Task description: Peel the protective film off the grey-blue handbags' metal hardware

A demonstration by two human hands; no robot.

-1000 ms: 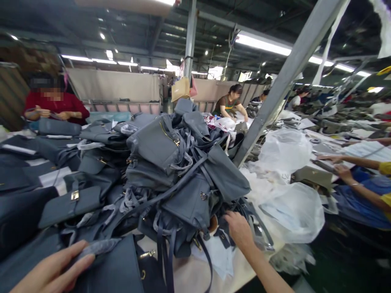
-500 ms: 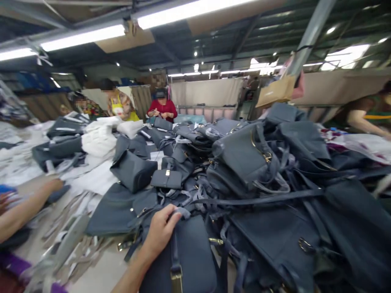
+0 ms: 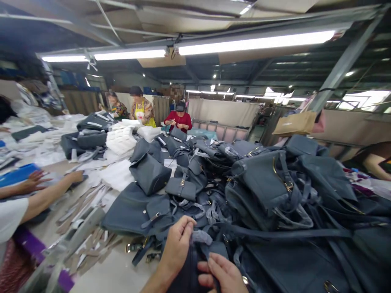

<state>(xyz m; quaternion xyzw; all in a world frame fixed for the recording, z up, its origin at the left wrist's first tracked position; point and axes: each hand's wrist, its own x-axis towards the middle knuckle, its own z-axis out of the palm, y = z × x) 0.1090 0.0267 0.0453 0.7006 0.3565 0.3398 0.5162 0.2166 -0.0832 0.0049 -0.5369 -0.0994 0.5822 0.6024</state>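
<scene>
A dark blue-grey bag (image 3: 186,268) stands right in front of me, its grab handle (image 3: 201,237) covered in cloudy plastic wrap. My left hand (image 3: 177,246) is closed on the top of this bag, beside the wrapped handle. Lower and to the right, my right hand (image 3: 222,274) has its thumb and fingers closed on a dark strap (image 3: 214,273). Much of the bag is hidden behind both hands and the lower picture edge. A flat bag with a buckled pocket (image 3: 122,209) lies just beyond my left hand.
A heap of similar bags (image 3: 259,191) fills the middle and right. White padding (image 3: 122,140) and beige strips (image 3: 82,213) lie to the left. A co-worker's arms (image 3: 45,195) reach in there, near a blue item (image 3: 20,174). Several people work across the table.
My right hand has come into view and taken hold of a strap. The bag under my left hand is turned, its buckled front no longer showing. The camera view has shifted left and up.
</scene>
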